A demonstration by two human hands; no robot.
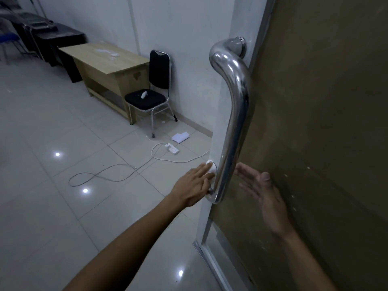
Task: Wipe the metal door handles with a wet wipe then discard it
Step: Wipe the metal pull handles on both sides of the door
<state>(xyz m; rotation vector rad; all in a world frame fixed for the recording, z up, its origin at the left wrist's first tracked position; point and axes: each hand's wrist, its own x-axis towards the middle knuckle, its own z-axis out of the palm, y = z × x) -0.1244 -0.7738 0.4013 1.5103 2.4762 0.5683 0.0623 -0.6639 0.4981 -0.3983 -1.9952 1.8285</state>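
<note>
A curved polished metal door handle (pixel 237 101) runs down the edge of a brown-tinted door (pixel 319 122). My left hand (pixel 194 184) reaches to the handle's lower end and holds a bunched white wet wipe (pixel 211 166) at its fingertips, against the door edge just left of the bar. The thumb is hidden. On the other side of the bar, my right hand (pixel 262 192) hovers open by the door's face, fingers straight and pointing at the handle, holding nothing.
A black chair (pixel 150 95) with a small white object on its seat stands by a wooden desk (pixel 109 70) at the wall. A white power strip (pixel 173 149), its cable and a paper (pixel 180 137) lie on the tiled floor.
</note>
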